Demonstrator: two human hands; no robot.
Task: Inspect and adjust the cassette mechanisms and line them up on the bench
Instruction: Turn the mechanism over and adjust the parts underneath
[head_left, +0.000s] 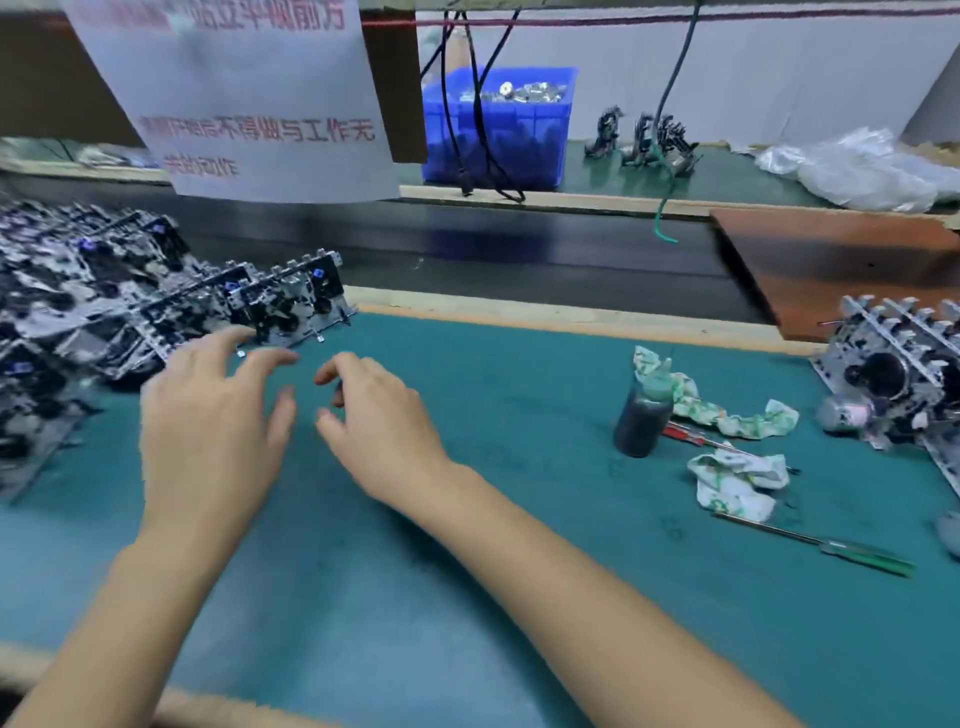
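From the head camera, both hands hover empty over the green bench (519, 519). The left hand (208, 431) has its grip spread, fingers straight and reaching up and to the left; the right hand (379, 415) has its grip loose, fingers lightly curled round nothing.

The row of cassette mechanisms (249, 306) lies up and left of both hands, leaning one against the next. Its long axis runs from the far middle of the bench back toward the near left edge. The left hand is nearer: its fingertips (244, 335) are just beside the closest frame in the row, though touch cannot be told through the blur.

A second group of mechanisms (893, 374) sits well apart at the right edge, nearer the right hand but far beyond its reach as it is placed now.
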